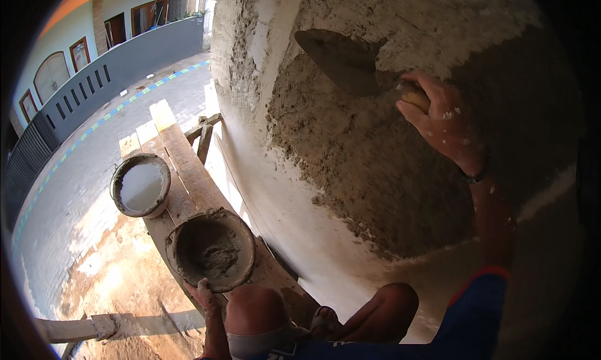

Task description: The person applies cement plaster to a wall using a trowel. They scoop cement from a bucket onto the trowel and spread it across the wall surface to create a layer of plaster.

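Note:
My right hand (443, 119) is wrapped around the handle of a trowel (341, 58). The trowel's pointed blade lies against the wall, on a broad patch of wet grey mortar (369, 166). Down at the lower left, my left hand (206, 297) is at the near rim of a mortar bucket (248, 263), its thumb over the edge and the other fingers partly hidden outside. A lump of mortar (218, 258) sits at the bottom of that bucket. Dried specks of mortar dot the back of my right hand.
A second bucket (166, 172), holding cloudy water, stands farther along the plank scaffold (181, 153). My bent knees (256, 310) are close to the mortar bucket. Left of the planks there is a drop to sandy ground (119, 260) and paving. A grey fence (125, 60) runs beyond.

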`<action>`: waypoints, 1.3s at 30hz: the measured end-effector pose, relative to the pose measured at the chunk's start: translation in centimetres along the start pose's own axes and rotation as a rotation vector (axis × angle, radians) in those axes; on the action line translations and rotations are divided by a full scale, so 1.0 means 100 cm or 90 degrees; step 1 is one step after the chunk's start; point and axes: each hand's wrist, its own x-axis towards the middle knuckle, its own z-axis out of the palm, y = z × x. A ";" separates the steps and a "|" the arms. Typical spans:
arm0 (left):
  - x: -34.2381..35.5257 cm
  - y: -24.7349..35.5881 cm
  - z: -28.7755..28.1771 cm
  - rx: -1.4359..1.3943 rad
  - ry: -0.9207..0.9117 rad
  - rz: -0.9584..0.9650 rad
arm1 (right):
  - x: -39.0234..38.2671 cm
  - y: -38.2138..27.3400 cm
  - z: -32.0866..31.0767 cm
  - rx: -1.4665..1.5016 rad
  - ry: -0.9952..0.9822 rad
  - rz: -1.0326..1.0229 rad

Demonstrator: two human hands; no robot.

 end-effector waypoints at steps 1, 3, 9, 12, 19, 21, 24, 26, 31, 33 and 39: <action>0.001 0.002 -0.006 0.005 0.013 0.007 | 0.008 -0.015 0.003 0.015 0.003 -0.005; -0.013 0.005 0.019 -0.029 -0.023 0.011 | 0.018 -0.048 -0.015 0.170 -0.055 -0.127; -0.015 0.020 0.016 0.002 -0.012 0.075 | 0.045 -0.086 0.036 0.557 -0.181 -0.253; -0.010 0.012 0.010 -0.029 -0.006 0.008 | 0.058 -0.055 0.085 0.836 -0.325 -0.008; -0.019 0.014 0.028 -0.032 -0.050 -0.024 | 0.067 0.107 0.027 0.284 0.140 0.277; -0.012 0.004 0.019 -0.049 -0.040 0.005 | 0.050 0.071 0.039 0.298 0.080 0.304; -0.007 0.004 0.000 -0.025 0.003 0.035 | 0.017 0.037 0.110 0.448 -0.138 0.371; -0.013 -0.004 0.019 -0.022 -0.034 -0.005 | -0.014 0.029 0.141 0.440 -0.237 0.413; -0.015 0.017 0.025 -0.026 -0.007 0.001 | -0.037 0.021 0.322 0.278 -0.329 0.279; -0.012 0.015 0.019 -0.032 -0.005 0.008 | -0.014 0.014 0.363 0.272 -0.331 0.256; -0.010 0.001 0.025 -0.123 -0.023 0.004 | 0.042 0.084 0.448 0.212 -0.203 0.251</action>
